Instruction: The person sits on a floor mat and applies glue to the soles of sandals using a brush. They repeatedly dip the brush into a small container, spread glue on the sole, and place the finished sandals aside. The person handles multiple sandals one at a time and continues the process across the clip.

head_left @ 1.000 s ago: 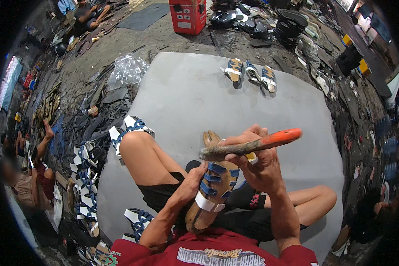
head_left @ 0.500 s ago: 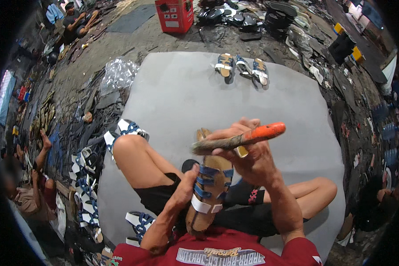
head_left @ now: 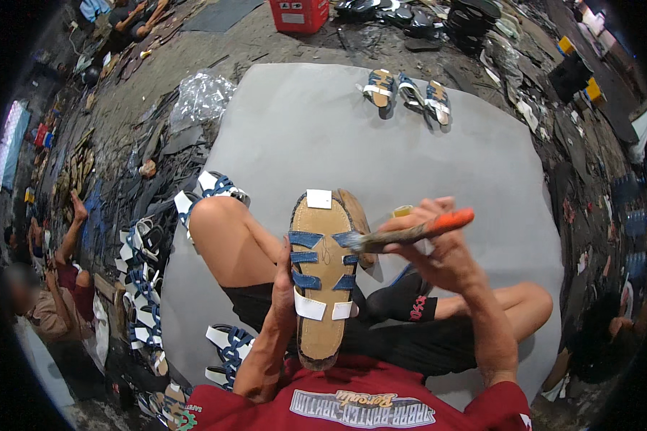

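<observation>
A sandal in the making stands with its flat tan sole facing me. Blue strap ends and a white strap fold onto it from both sides, and a white tab lies at its far end. Along its left edge my left hand grips it, thumb up the side. My right hand is closed round a paintbrush with an orange handle. The pale bristles are at the upper right blue strap end. Behind the sole shows a brown rounded piece. A small yellow piece shows beside my right fingers.
My crossed legs rest on a grey sheet. Three blue-and-white sandals lie at its far edge; several more line the left. Clear plastic, a red box and dark scraps surround it. Other people sit at the left.
The sandal has turned so its flat sole faces me squarely. My right hand has moved right, and the brush tip has come from above the sandal to a strap end on its right.
</observation>
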`<state>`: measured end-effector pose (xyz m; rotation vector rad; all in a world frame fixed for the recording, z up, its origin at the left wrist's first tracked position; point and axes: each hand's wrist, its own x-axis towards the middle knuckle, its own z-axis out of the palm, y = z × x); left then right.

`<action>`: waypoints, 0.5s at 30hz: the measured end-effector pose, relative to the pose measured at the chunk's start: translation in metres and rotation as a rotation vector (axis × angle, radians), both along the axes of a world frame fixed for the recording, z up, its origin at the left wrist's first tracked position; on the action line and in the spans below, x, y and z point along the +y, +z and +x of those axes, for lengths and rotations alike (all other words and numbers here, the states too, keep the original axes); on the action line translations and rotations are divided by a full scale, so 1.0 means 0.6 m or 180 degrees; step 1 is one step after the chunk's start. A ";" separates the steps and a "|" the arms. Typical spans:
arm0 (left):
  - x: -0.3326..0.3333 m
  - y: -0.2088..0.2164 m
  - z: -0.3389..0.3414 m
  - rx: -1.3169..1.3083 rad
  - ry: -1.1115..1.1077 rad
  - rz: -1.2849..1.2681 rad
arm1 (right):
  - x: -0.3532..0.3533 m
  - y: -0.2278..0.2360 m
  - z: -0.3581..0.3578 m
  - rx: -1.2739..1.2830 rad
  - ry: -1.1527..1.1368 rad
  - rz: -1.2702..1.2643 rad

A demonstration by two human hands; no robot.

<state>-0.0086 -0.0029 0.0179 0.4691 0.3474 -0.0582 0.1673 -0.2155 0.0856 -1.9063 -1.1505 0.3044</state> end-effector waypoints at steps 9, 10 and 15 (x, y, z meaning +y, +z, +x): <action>-0.026 -0.033 0.022 0.0168 -0.0216 0.2083 | 0.091 0.017 -0.016 -0.0276 0.0303 0.0738; -0.021 -0.031 0.017 0.0197 -0.0155 0.1436 | 0.082 -0.006 -0.021 -0.0355 0.0253 0.0512; -0.006 -0.004 0.015 0.0538 0.0219 0.0803 | 0.008 -0.023 0.004 -0.0144 -0.0159 -0.0001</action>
